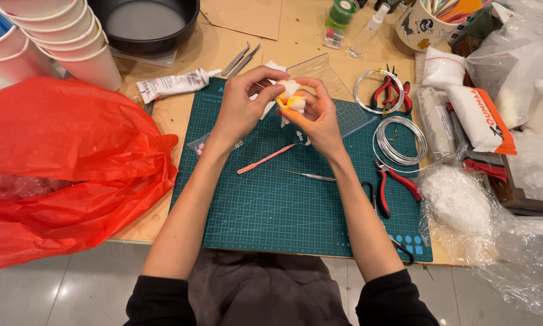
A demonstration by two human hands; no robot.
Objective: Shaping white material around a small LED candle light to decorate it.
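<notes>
Both hands meet above the far part of a green cutting mat (283,205). My left hand (244,105) and my right hand (319,118) pinch a small white and orange clay piece (293,100) between their fingertips. White bits of the same soft material stick out around the fingers. On the mat below the hands lie a pink sculpting stick (265,159) and a thin metal tool (310,175).
A red plastic bag (60,163) fills the left. A white tube (172,84), tweezers (240,59), stacked paper cups (66,36) and a dark round pan (144,24) lie beyond. Wire coils (400,140), red pliers (398,181) and white packets (479,118) crowd the right.
</notes>
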